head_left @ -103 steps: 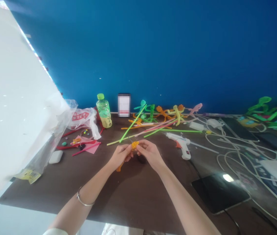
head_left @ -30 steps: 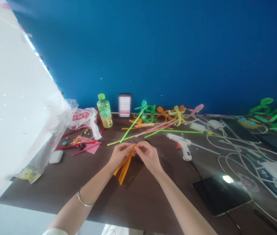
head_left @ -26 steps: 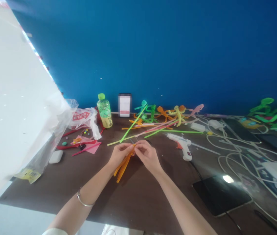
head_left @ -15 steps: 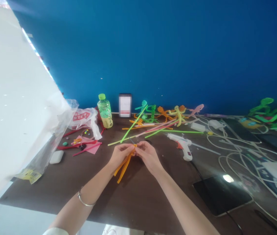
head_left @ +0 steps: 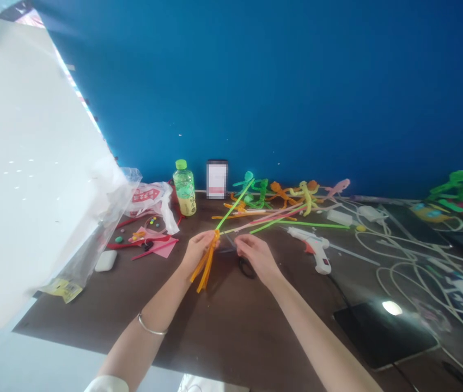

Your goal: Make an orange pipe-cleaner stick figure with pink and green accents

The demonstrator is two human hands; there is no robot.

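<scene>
Folded orange pipe cleaners [head_left: 206, 268] hang from the fingertips of my left hand [head_left: 197, 251], which pinches them near their upper end. The loose ends slant down towards me. A short way to the right, my right hand [head_left: 256, 256] is apart from them, its thumb and fingertips drawn together; whatever they may pinch is too small to make out. Scissors [head_left: 247, 267] with dark handles lie on the table beside and partly under the right hand, blades pointing up left. Just beyond both hands, a green pipe cleaner [head_left: 235, 206] leans over other coloured stems.
Several pipe-cleaner figures [head_left: 306, 197] stand along the blue wall. A green-capped bottle [head_left: 184, 188] and phone [head_left: 217, 179] are behind the hands. To the right are a glue gun [head_left: 317, 250], a black tablet [head_left: 382, 332] and tangled white cables [head_left: 382, 272]. A white case [head_left: 105, 261] lies left.
My hands have come apart: the left has moved leftwards with the orange pipe cleaners, and the right no longer touches them. The scissors show more now. The view has shifted slightly left.
</scene>
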